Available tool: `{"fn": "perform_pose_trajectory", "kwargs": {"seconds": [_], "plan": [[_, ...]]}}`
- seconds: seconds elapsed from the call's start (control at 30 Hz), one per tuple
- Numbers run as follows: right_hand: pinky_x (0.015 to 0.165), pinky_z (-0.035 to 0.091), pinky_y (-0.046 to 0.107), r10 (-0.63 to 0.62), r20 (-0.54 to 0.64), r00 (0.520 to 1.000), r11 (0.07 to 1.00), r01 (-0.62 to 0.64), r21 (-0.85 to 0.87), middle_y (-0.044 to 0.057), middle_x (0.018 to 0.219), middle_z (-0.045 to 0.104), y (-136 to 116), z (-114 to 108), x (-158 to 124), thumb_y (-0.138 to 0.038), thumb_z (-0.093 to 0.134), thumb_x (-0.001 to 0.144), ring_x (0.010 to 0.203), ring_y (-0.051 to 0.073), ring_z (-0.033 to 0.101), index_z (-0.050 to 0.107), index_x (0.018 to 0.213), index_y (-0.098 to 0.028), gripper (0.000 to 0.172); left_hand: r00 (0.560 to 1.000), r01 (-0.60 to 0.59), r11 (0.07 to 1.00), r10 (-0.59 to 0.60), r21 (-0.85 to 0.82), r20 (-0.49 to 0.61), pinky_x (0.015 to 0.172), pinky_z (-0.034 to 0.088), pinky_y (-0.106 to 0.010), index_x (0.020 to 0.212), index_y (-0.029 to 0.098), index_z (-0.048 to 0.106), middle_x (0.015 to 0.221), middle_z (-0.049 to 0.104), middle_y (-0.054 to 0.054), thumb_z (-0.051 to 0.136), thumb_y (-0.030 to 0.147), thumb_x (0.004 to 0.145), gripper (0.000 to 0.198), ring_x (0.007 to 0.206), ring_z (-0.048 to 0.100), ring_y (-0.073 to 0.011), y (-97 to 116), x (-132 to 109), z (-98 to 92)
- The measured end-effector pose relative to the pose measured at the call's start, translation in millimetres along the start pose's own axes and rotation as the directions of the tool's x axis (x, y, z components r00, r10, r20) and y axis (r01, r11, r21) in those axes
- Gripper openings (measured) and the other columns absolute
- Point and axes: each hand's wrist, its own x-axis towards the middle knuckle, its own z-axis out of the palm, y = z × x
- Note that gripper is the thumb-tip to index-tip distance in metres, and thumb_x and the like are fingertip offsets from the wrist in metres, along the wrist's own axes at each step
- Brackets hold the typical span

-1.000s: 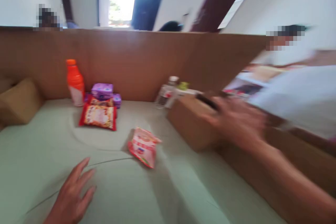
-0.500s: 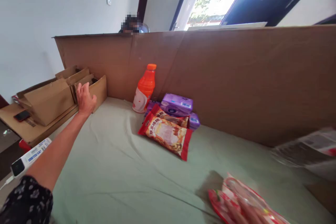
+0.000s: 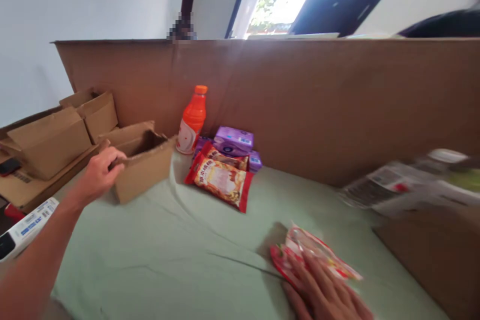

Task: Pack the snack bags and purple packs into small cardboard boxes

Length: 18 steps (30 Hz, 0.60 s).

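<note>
My left hand (image 3: 98, 172) is closed on the near left edge of an open cardboard box (image 3: 144, 172), fingers hooked over its rim. The box stands on a green cloth, slightly turned, and its inside is mostly hidden. At the lower right, my right hand (image 3: 324, 287) lies with fingers stretched out over red-and-white packets (image 3: 300, 242), partly covering them. Beyond the middle of the cloth are red snack bags (image 3: 221, 180), purple tissue packs (image 3: 234, 140) and an upright orange bottle (image 3: 193, 117).
More open cardboard boxes (image 3: 50, 142) stand at the left on a flat carton. A white device (image 3: 32, 225) lies at the near left. A tall cardboard panel (image 3: 318, 105) runs along the back. Blurred clear plastic packaging (image 3: 386, 185) is at the right. Someone's head shows beyond the panel.
My left hand has pulled the cardboard box away from the other boxes, toward me and to the right. The view has swung right. My right hand stays at the packets.
</note>
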Motion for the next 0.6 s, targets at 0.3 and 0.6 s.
{"fn": "perform_pose_trajectory", "kwargs": {"seconds": [0.3,0.6], "plan": [[0.107,0.039,0.055,0.127,0.133,0.983,0.989,-0.136,0.064,0.015,0.145,0.057,-16,-20,20,-0.041,0.043,0.094,0.134,0.034,0.052,0.064,0.130,-0.024,0.045,0.835,-0.430,0.844,0.507,-0.321,0.214,0.116,0.045,-0.041,0.092,0.025,0.061,0.091,0.071,-0.001,0.043,0.005,0.091,0.027,0.111,0.066,-0.0166,95,-83,-5.0],[0.106,0.039,0.058,0.504,0.160,0.849,0.763,-0.524,0.379,0.016,0.138,0.061,28,-46,72,-0.045,0.047,0.087,0.129,0.035,0.053,0.071,0.105,-0.023,0.037,0.838,-0.544,0.838,0.545,-0.045,-0.001,0.124,0.027,-0.050,0.101,0.030,0.068,0.109,0.068,-0.002,0.059,0.016,0.087,0.022,0.109,0.065,-0.0204,60,-83,-8.2]]}}
